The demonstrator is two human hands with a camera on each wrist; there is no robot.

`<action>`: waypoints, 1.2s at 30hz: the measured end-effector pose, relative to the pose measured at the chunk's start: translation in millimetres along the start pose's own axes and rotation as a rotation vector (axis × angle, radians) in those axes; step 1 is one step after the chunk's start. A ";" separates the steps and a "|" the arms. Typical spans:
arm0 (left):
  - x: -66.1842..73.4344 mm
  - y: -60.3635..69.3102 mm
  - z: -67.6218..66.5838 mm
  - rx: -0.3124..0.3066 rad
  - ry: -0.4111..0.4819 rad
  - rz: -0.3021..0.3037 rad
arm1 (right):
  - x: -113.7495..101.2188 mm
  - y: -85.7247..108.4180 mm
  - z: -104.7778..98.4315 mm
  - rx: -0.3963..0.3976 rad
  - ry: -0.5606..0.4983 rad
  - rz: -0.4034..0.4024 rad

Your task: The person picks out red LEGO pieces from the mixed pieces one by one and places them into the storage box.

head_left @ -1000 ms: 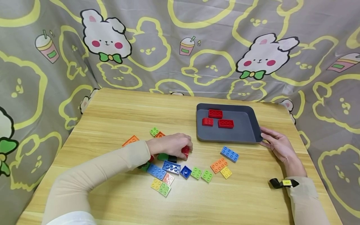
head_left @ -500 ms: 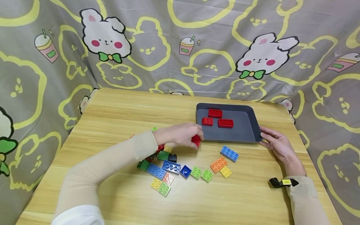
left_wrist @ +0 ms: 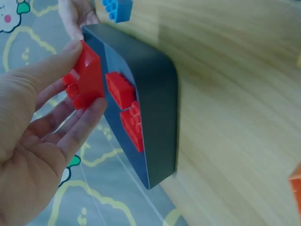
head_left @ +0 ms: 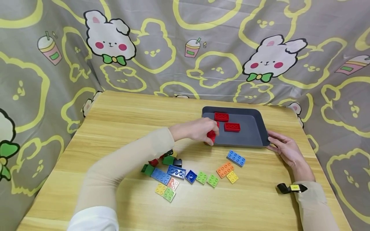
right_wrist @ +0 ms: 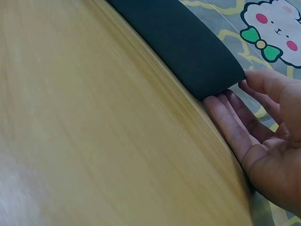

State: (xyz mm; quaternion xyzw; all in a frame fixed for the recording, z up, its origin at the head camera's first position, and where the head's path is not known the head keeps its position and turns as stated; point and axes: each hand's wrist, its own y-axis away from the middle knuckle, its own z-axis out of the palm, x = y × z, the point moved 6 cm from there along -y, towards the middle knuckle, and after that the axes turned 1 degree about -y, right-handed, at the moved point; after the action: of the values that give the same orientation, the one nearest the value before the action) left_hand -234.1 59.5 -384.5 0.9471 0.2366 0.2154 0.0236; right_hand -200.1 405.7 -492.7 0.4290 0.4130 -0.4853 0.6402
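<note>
My left hand (head_left: pixel 198 129) pinches a red brick (left_wrist: pixel 88 80) between thumb and fingertips, above the near left rim of the dark grey tray (head_left: pixel 248 136). In the left wrist view the brick is tilted, beside the tray wall (left_wrist: pixel 157 94). Other red bricks lie in the tray, among them a long one (head_left: pixel 232 127) and another (head_left: pixel 221 116); a third is partly hidden by the left hand. At the tray's near right corner my right hand (head_left: pixel 284 149) holds on, thumb at the rim and fingers at the lower edge, as the right wrist view shows.
Loose bricks lie on the wooden table (head_left: pixel 202 205) in front of the tray, including a blue one (head_left: pixel 236 158), an orange one (head_left: pixel 225 169) and a yellow one (head_left: pixel 232 177). A mixed cluster with another blue brick (head_left: pixel 160 176) sits by the left forearm. A patterned curtain (head_left: pixel 173 73) hangs behind.
My left hand has carried the red brick rightward and away from me, from the cluster to the tray's left rim. The right hand and tray have stayed put.
</note>
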 end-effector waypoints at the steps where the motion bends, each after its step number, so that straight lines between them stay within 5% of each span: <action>1: -1.1 -2.4 -0.9 -0.004 0.002 -0.011 | 0.2 0.2 -0.2 0.002 0.002 0.001; 17: -41.3 -35.6 6.2 0.007 0.056 -0.133 | -0.5 0.2 -0.9 0.005 -0.001 0.009; 36: -44.7 -45.1 32.3 -0.063 0.004 -0.139 | 1.1 0.2 -2.5 0.005 0.011 0.010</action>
State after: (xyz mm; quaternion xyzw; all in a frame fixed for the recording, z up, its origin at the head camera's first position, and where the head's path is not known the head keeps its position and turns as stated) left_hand -275.9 80.8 -438.1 0.9268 0.2947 0.2225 0.0678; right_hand -199.9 407.8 -494.4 0.4356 0.4132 -0.4805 0.6393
